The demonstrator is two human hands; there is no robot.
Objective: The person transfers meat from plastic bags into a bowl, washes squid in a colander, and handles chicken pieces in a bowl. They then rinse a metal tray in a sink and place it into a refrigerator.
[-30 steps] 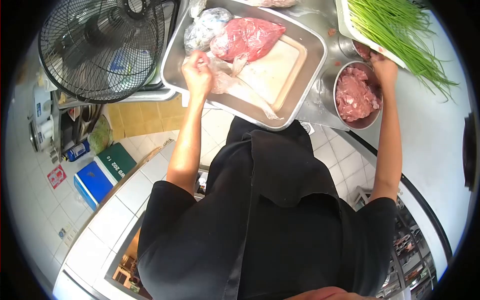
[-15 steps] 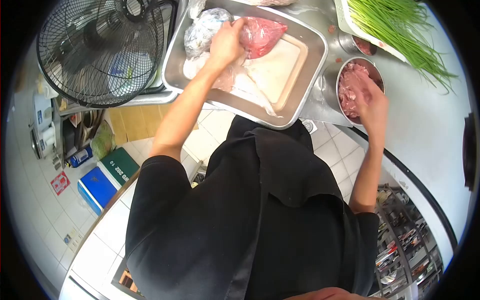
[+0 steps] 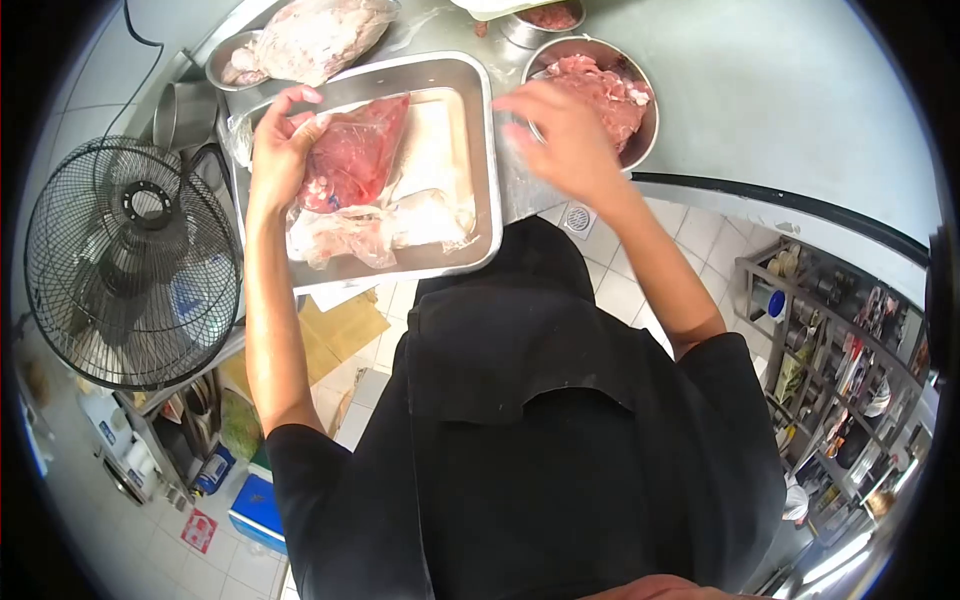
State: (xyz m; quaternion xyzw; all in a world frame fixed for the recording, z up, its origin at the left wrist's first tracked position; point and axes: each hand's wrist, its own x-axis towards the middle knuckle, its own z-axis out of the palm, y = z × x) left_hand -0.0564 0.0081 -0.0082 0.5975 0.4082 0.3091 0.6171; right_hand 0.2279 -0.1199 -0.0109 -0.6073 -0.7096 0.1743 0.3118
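Okay, left hand (image 3: 280,160): fingers narrow, pinching bagged meat (image 3: 355,160) inside tray (image 3: 491,160).
Right hand (image 3: 575,145): fingers spread, apparently empty, near bowl (image 3: 655,115).
Meat split: loose meat (image 3: 608,95) already in bowl, rest bagged.

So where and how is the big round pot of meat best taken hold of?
Probably by the rim on its right, coming from that side. The pot is open-topped and its round rim is bare there, so the grip could close over the wall; on its left, the right hand is in the way.
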